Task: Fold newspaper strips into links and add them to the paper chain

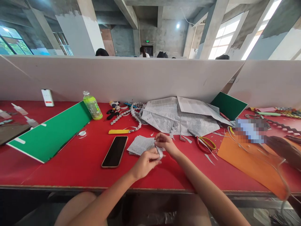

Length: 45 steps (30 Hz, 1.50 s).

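A small folded strip of printed paper (160, 152) is pinched between both hands just above the red table (70, 169), near its front edge: the left hand (145, 163) closes thumb and fingers on its lower end, and the right hand (166, 142) curls its fingertips onto the upper end. Touching the hands on their left lies a stack of cut newsprint pieces (139, 145), with a black smartphone (115, 151) face up just beside it. Farther back lie crumpled newspaper sheets (178, 117), scissors with red-and-yellow handles (203, 142) to the right, and a green drink bottle (92, 106) to the left.
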### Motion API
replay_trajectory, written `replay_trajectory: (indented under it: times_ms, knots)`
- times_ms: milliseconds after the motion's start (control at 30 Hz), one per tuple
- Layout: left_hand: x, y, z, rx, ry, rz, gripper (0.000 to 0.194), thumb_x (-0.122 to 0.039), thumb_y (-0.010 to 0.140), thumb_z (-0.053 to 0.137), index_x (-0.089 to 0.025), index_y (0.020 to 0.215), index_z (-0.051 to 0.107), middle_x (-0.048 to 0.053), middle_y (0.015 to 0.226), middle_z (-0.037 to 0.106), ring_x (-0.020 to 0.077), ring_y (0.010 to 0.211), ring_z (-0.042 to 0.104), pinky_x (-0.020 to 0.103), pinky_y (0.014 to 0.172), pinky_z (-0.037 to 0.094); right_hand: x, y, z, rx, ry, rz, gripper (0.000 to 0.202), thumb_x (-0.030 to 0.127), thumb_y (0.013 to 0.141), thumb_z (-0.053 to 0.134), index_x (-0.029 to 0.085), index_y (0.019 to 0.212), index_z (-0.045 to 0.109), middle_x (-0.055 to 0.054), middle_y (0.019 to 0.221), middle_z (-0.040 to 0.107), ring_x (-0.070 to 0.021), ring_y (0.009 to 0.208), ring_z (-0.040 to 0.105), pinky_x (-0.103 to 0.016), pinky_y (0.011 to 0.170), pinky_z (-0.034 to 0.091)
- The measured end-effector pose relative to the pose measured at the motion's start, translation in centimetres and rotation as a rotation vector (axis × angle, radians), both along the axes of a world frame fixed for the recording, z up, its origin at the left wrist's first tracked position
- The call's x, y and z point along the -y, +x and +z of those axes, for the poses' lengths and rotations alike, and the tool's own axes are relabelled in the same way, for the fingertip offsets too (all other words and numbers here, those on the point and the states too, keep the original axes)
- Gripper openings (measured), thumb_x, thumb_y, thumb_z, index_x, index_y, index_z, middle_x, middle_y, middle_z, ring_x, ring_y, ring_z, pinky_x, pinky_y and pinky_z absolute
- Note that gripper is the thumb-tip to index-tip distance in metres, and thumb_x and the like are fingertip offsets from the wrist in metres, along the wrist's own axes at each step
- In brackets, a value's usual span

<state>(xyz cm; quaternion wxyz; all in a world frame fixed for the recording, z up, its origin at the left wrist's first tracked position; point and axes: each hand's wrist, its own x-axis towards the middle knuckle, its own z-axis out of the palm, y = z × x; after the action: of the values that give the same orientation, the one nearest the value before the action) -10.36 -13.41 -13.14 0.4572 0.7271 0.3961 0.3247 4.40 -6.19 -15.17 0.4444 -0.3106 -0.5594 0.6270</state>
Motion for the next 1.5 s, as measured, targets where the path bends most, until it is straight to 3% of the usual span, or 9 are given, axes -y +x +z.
replay_trajectory:
  times_ms: [200, 467, 700, 867, 1000, 1167, 1267, 1333, 1500]
  knots:
    - [0.2, 1.0, -0.3, 0.003, -0.111, 0.035, 0.023, -0.036, 0.077, 0.057, -0.015, 0.077, 0.066, 0.001, 0.071, 0.055, 0.0119, 0.06, 0.05, 0.024, 0.058, 0.043, -0.2, 1.5, -0.1, -0.086, 0.124, -0.307, 0.018, 0.027, 0.068, 0.065, 0.023, 0.08, 0.052, 0.006, 0.063, 0.048, -0.0092, 0.056, 0.044, -0.022, 0.052, 0.034]
    - [0.0, 1.4, -0.8, -0.018, -0.214, 0.032, 0.032, -0.042, 0.081, 0.048, -0.015, 0.088, 0.063, -0.001, 0.065, 0.053, 0.0109, 0.05, 0.05, 0.022, 0.047, 0.039, -1.2, 2.0, -1.0, -0.084, 0.121, -0.422, 0.02, 0.026, 0.068, 0.064, 0.023, 0.083, 0.05, 0.006, 0.061, 0.05, -0.0096, 0.055, 0.046, -0.023, 0.053, 0.035]
    - [-0.9, 1.5, -0.7, -0.141, -0.051, -0.018, 0.031, -0.038, 0.085, 0.041, -0.016, 0.079, 0.061, -0.001, 0.064, 0.054, 0.0118, 0.058, 0.049, 0.023, 0.058, 0.038, -2.0, 2.2, -1.7, -0.114, 0.124, -0.535, 0.021, 0.026, 0.065, 0.064, 0.023, 0.079, 0.049, 0.006, 0.062, 0.05, -0.0108, 0.056, 0.046, -0.024, 0.055, 0.037]
    - [-1.9, 2.2, -0.6, -0.196, 0.032, 0.027, 0.035, -0.04, 0.085, 0.039, -0.016, 0.066, 0.057, -0.001, 0.058, 0.052, 0.014, 0.06, 0.047, 0.024, 0.059, 0.035, -2.9, 2.5, -2.3, -0.13, 0.163, -0.679, 0.02, 0.029, 0.066, 0.062, 0.022, 0.077, 0.047, 0.005, 0.068, 0.048, -0.011, 0.062, 0.047, -0.025, 0.06, 0.038]
    - [-3.8, 3.5, 0.6, -0.202, 0.16, 0.056, 0.035, -0.041, 0.084, 0.039, -0.016, 0.07, 0.06, 0.0, 0.062, 0.055, 0.0137, 0.059, 0.048, 0.023, 0.057, 0.035, -4.1, 3.4, -2.5, -0.104, 0.202, -0.816, 0.021, 0.035, 0.068, 0.058, 0.022, 0.079, 0.046, 0.002, 0.074, 0.048, -0.0125, 0.07, 0.048, -0.026, 0.066, 0.04]
    - [-9.0, 6.0, 1.7, -0.085, 0.271, 0.144, 0.037, -0.044, 0.082, 0.043, -0.016, 0.065, 0.061, 0.0, 0.059, 0.055, 0.0131, 0.059, 0.048, 0.023, 0.058, 0.035, -7.2, 6.3, -1.3, -0.1, 0.218, -0.93, 0.024, 0.04, 0.07, 0.054, 0.021, 0.081, 0.046, 0.001, 0.076, 0.048, -0.0131, 0.07, 0.047, -0.026, 0.064, 0.04]
    - [-11.3, 7.2, 0.6, 0.08, 0.198, 0.263, 0.041, -0.047, 0.081, 0.043, -0.015, 0.063, 0.06, -0.002, 0.052, 0.048, 0.0117, 0.054, 0.045, 0.022, 0.056, 0.035, -8.3, 8.4, -0.9, -0.067, 0.277, -0.977, 0.024, 0.04, 0.071, 0.053, 0.021, 0.084, 0.046, 0.001, 0.076, 0.049, -0.0134, 0.069, 0.047, -0.026, 0.063, 0.039]
    - [-11.5, 7.8, -0.6, 0.127, 0.156, 0.289, 0.042, -0.046, 0.082, 0.042, -0.015, 0.059, 0.057, -0.003, 0.05, 0.046, 0.011, 0.053, 0.044, 0.022, 0.056, 0.034, -8.4, 9.1, -1.4, 0.015, 0.32, -0.982, 0.021, 0.038, 0.072, 0.053, 0.021, 0.082, 0.046, 0.001, 0.074, 0.049, -0.0137, 0.068, 0.047, -0.026, 0.064, 0.039]
    - [-9.1, 9.0, -2.7, 0.014, 0.274, 0.019, 0.037, -0.039, 0.083, 0.046, -0.016, 0.055, 0.052, -0.001, 0.059, 0.05, 0.0119, 0.062, 0.047, 0.023, 0.062, 0.034, -7.4, 8.0, -3.1, 0.304, 0.448, -0.826, 0.01, 0.031, 0.076, 0.051, 0.022, 0.079, 0.048, 0.002, 0.073, 0.053, -0.0143, 0.066, 0.048, -0.027, 0.066, 0.038]
